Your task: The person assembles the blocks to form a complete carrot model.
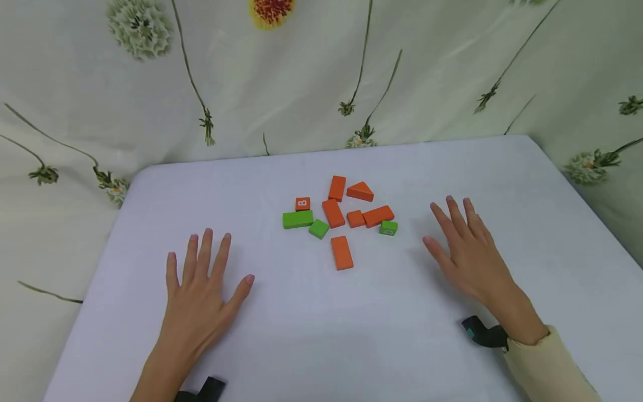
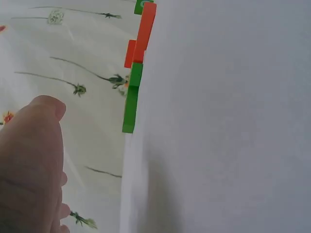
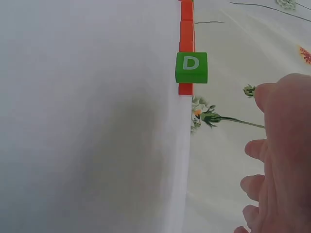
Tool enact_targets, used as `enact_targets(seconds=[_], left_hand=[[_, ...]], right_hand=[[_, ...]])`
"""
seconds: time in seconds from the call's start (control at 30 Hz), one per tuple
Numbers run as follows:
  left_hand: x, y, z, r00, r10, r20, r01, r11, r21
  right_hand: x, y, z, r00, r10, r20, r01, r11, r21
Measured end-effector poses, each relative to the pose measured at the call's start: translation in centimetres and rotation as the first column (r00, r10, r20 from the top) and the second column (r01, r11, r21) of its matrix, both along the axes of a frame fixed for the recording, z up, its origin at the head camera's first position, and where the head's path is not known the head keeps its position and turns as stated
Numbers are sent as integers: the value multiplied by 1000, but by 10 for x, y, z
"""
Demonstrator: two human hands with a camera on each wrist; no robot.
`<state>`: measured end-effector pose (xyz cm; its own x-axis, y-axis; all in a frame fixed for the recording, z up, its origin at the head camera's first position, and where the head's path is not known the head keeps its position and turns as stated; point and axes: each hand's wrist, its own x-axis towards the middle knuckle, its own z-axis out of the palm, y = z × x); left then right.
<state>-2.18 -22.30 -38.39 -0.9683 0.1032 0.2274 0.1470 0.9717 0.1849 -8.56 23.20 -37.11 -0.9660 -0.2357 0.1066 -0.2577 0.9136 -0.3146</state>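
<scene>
My left hand [image 1: 200,304] hovers over the left side of the table, fingers straight and spread, holding nothing. On the right, my right hand [image 1: 474,265] is likewise spread and holds nothing. Between them lies a loose group of orange and green toy blocks. Nearest the left hand are a long green block [image 1: 298,219], a tilted green block [image 1: 318,229] and a small orange block marked B [image 1: 302,204]. A green cube [image 1: 388,228], lettered D in the right wrist view, is closest to the right hand. One orange rectangular block [image 1: 342,253] lies at the front of the group.
Toward the back of the group are an orange triangular block [image 1: 360,192] and an upright-looking orange rectangle [image 1: 337,188]. The white table [image 1: 321,346] has its far edge against a flower-printed cloth [image 1: 301,84]. A dark wrist camera [image 1: 484,333] sits beside the right sleeve.
</scene>
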Motion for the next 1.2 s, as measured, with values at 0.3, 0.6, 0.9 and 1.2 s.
enact_targets(seconds=[0.3, 0.6, 0.9, 1.2], left_hand=[[-29, 39, 14, 992, -124, 24, 124, 992, 1], [-46, 82, 12, 971, -236, 21, 233, 968, 91], [-54, 118, -5, 956, -287, 68, 258, 927, 273], [-54, 137, -13, 927, -369, -66, 373, 894, 248]], right_hand=[[-37, -26, 10, 988, 50, 149, -38, 996, -83], [-58, -55, 1, 990, 58, 130, -39, 988, -150], [-60, -81, -8, 990, -50, 130, 62, 994, -94], [-61, -89, -15, 991, -101, 93, 107, 992, -64]])
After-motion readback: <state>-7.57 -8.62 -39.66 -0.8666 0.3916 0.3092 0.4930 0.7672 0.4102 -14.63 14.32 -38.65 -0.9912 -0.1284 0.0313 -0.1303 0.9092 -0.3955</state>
